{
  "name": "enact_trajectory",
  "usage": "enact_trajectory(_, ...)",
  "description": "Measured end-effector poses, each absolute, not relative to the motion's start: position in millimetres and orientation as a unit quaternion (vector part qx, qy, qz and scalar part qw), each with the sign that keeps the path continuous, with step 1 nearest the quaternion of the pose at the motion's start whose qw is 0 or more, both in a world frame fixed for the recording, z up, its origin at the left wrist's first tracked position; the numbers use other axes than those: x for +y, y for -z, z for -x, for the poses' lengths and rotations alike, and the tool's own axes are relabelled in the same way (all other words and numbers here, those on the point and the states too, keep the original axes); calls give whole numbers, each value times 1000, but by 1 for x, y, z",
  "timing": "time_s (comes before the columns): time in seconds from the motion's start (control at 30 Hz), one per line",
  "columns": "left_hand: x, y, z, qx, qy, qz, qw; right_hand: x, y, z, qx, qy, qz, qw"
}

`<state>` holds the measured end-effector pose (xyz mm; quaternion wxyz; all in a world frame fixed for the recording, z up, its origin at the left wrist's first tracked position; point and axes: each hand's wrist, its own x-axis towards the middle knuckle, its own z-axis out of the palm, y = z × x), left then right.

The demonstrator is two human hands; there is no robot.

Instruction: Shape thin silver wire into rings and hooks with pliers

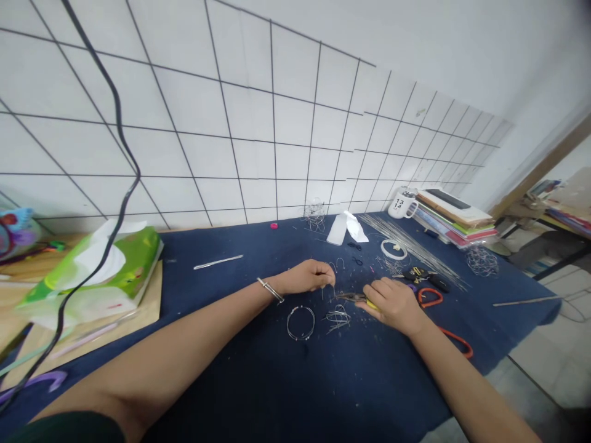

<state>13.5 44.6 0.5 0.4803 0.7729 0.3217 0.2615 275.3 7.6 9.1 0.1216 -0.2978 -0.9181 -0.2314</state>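
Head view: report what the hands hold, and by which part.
Right hand: pliers, by the yellow handles. Left hand: thin wire, pinched near its upper end.

stretches the left arm point(198, 344) in from the lower left, bare beyond a dark sleeve point(74, 427), and angles the bare right arm point(471, 375) in from the lower right. pinches thumb against fingertips with the left hand point(311, 275). curls the right hand point(392, 303) into a grip, knuckles up, near the left but apart.
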Motion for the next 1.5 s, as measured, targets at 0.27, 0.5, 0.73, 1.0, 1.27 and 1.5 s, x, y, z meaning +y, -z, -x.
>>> enact_trajectory(0.27,34,-9,-18,284,-237,-907,203,9,-3,-274,-937,157,298,91)
enact_trajectory(0.5,29,-10,-18,274,-214,-923,167,9,-4,-274,-939,99,322,66)
enact_trajectory(0.73,30,-12,-19,285,-229,-910,194,12,-3,-275,-938,83,324,93)
enact_trajectory(1.0,44,1,-18,380,-273,-782,411,14,-7,-277,-886,236,350,191)
enact_trajectory(1.27,37,2,-22,366,-249,-663,604,2,-3,-272,-888,320,291,159)
enact_trajectory(1.5,35,2,-25,358,-246,-632,641,2,-1,-270,-890,320,283,157)
